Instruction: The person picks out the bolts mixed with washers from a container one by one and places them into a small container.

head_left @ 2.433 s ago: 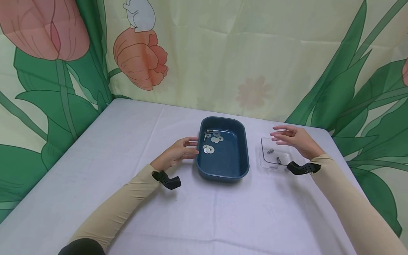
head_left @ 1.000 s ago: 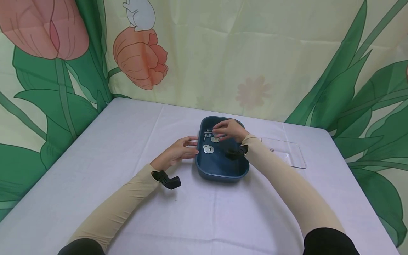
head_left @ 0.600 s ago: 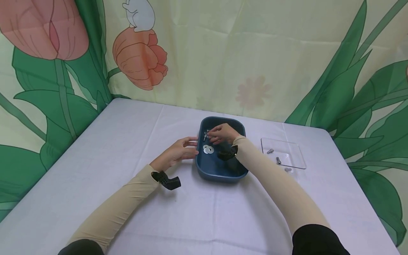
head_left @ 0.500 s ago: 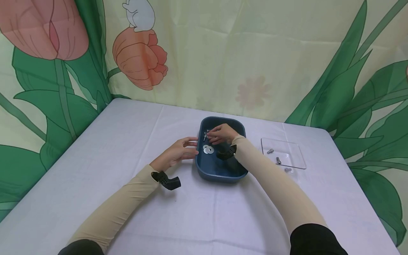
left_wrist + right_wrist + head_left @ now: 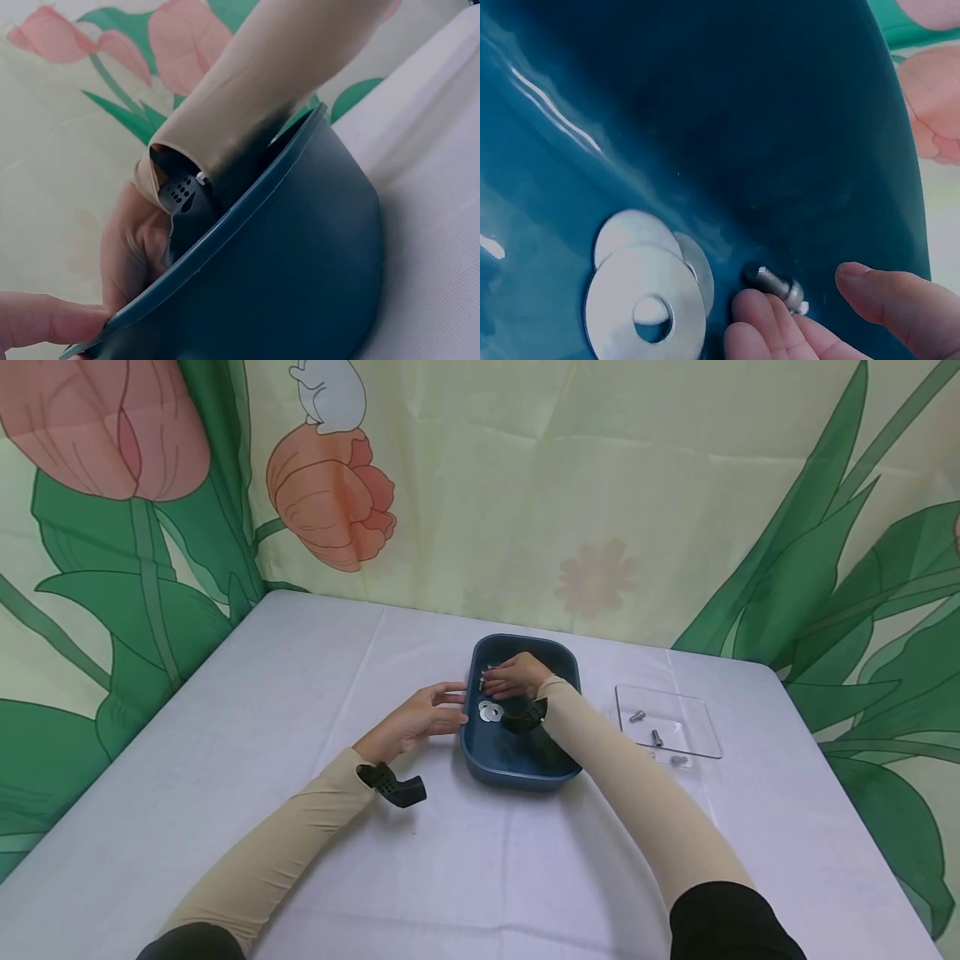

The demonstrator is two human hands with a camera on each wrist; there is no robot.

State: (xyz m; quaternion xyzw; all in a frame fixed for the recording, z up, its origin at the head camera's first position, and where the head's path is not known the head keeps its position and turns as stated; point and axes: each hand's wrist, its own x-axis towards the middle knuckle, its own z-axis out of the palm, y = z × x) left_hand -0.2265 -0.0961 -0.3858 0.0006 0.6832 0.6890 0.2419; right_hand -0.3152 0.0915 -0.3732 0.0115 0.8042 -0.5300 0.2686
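Note:
A deep blue plastic bin (image 5: pixel 525 768) stands mid-table. My left hand (image 5: pixel 416 718) rests at its left wall, fingers fairly straight; in the left wrist view the thumb (image 5: pixel 52 319) touches the rim. My right hand (image 5: pixel 521 675) reaches down inside the bin. In the right wrist view its fingertips (image 5: pixel 754 319) are right at a small metal bolt (image 5: pixel 776 283) on the bin floor, while the thumb (image 5: pixel 877 289) stands apart from them. Several flat metal washers (image 5: pixel 645 292) overlap beside the fingers. The right hand hides other small hardware at the bin's far left.
A shallow clear plastic tray (image 5: pixel 701 727) sits right of the bin, with a bolt (image 5: pixel 637 716) and another bolt (image 5: pixel 657 737) in it. White cloth (image 5: pixel 420 877) covers the table. A flower-printed curtain (image 5: pixel 480 527) hangs behind it.
My right hand has moved left from over the clear tray into the bin, then a little further left and down towards the bolt. The left hand has stayed at the bin's side.

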